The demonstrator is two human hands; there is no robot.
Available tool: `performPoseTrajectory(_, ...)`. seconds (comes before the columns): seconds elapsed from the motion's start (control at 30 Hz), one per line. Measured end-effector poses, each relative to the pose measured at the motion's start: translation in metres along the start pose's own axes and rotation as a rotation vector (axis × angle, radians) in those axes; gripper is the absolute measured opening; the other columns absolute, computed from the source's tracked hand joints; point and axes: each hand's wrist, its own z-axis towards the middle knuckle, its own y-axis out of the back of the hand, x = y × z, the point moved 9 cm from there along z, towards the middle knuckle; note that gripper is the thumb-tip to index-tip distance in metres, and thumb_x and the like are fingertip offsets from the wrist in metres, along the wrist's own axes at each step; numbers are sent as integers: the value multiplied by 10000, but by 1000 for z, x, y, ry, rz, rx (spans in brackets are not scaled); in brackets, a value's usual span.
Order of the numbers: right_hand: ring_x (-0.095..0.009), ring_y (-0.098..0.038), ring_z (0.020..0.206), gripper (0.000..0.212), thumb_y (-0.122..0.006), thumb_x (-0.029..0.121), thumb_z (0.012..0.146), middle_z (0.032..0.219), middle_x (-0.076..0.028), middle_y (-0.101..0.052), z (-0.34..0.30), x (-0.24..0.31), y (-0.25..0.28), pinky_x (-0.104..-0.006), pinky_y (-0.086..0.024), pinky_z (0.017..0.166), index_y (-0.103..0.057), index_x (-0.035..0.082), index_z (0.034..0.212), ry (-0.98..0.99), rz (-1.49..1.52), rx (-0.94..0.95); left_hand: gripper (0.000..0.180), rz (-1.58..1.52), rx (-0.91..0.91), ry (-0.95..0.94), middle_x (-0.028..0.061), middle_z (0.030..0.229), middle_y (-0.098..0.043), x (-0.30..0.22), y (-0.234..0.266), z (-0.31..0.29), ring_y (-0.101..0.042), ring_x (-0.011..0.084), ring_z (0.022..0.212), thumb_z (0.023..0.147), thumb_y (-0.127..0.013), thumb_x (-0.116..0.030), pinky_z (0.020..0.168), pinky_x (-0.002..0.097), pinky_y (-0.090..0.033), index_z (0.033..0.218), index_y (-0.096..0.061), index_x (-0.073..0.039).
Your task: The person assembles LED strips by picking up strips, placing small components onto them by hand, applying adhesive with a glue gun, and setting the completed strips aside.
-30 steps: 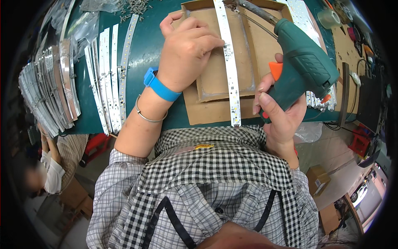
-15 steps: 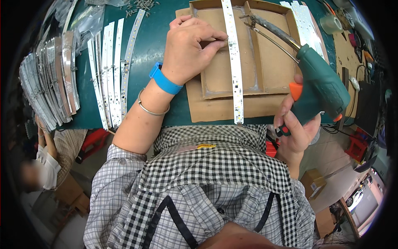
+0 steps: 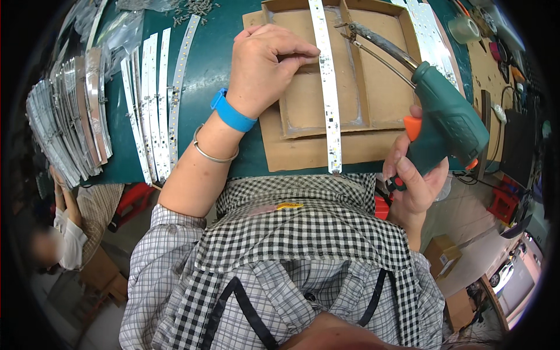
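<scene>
A white LED strip (image 3: pixel 331 111) lies lengthwise across a shallow cardboard tray (image 3: pixel 385 119). My left hand (image 3: pixel 271 58), with a blue band on its wrist, has thumb and index finger pinched together at the strip's left edge. Whatever sits between those fingertips is too small to make out. In my right hand (image 3: pixel 423 181) is a green soldering gun (image 3: pixel 449 111) with an orange trigger. Its dark metal tip and thin side tube point up and left, over the tray, just right of the strip. The tip appears apart from the strip.
Several finished-looking strips (image 3: pixel 149 111) stand left of the tray, beside a thick stack of strips (image 3: pixel 67 116). Small metal parts (image 3: pixel 201 8) lie at the back. More strips (image 3: pixel 434 41) and a tape roll (image 3: pixel 465 30) are at right. Another person's arm (image 3: pixel 70 204) shows at far left.
The whole view has shifted very slightly. Both hands keep their places, the left at the strip's edge and the right round the soldering gun.
</scene>
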Motion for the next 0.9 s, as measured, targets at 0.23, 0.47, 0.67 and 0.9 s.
performPoseTrajectory(0.23,-126,-519,537,733,-697,124,709,697,-79,-533,1,0,1,-226,-437,488,-372,-142,1310,7,-9,26,155,44,-32,-63,10,752,-700,-8,3,2,-651,167,771,674,-746,-10,798,315,-474,786,-749,-118)
performPoseTrajectory(0.47,-122,-515,531,731,-697,122,716,720,-75,-535,2,7,4,-219,-431,466,-367,-152,1307,20,-14,-8,163,46,-34,-25,-57,726,-677,-4,2,0,-612,120,803,684,-755,-41,918,342,-345,753,-748,-188)
performPoseTrajectory(0.67,-140,-563,663,653,-677,37,743,1201,-217,-515,4,1,8,-260,-505,488,-382,-132,1300,7,97,97,202,167,-9,-126,-19,752,-694,-18,4,4,-635,144,786,662,-729,23,889,328,-418,774,-745,-144)
performPoseTrajectory(0.9,-128,-549,613,637,-675,38,753,917,-151,-584,2,-5,7,-254,-488,485,-389,-121,1300,10,106,63,210,146,4,-150,-12,739,-686,-19,3,7,-630,152,774,638,-740,38,868,310,-416,760,-734,-133)
